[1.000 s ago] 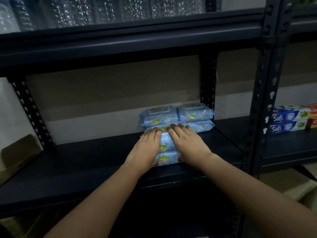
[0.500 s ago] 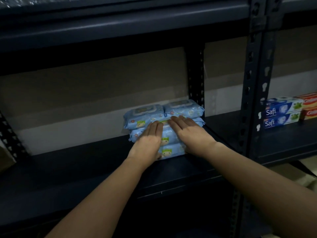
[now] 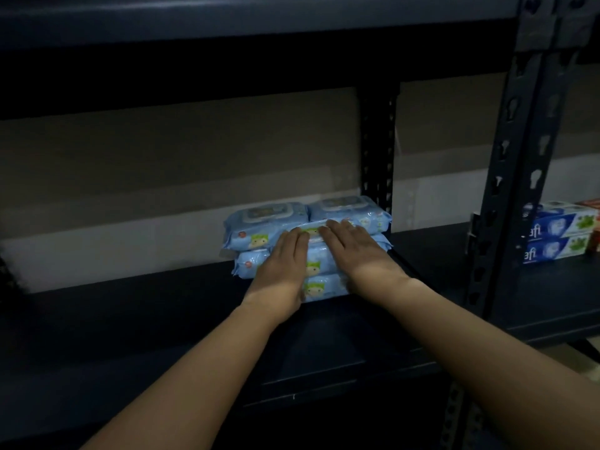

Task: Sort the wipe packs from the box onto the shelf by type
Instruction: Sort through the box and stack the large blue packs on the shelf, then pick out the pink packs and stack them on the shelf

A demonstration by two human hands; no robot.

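Note:
Several light blue wipe packs (image 3: pixel 259 228) with a green cartoon face are stacked on the dark metal shelf (image 3: pixel 130 319), near its right rear post. A front stack of the same packs (image 3: pixel 319 266) leans against the rear ones. My left hand (image 3: pixel 281 271) lies flat on the left side of that front stack, fingers straight. My right hand (image 3: pixel 354 251) presses flat on its right side, fingers straight and reaching the top pack. The box is out of view.
Blue and white toothpaste cartons (image 3: pixel 558 235) lie stacked on the neighbouring shelf to the right, beyond a perforated upright post (image 3: pixel 506 177). An upper shelf board (image 3: pixel 227 21) hangs overhead. The pale wall (image 3: pixel 162 177) shows behind the shelf.
Both hands stayed flat on the front stack, sliding it slightly back against the rear packs. The view has dropped and shifted right, so the packs sit more central.

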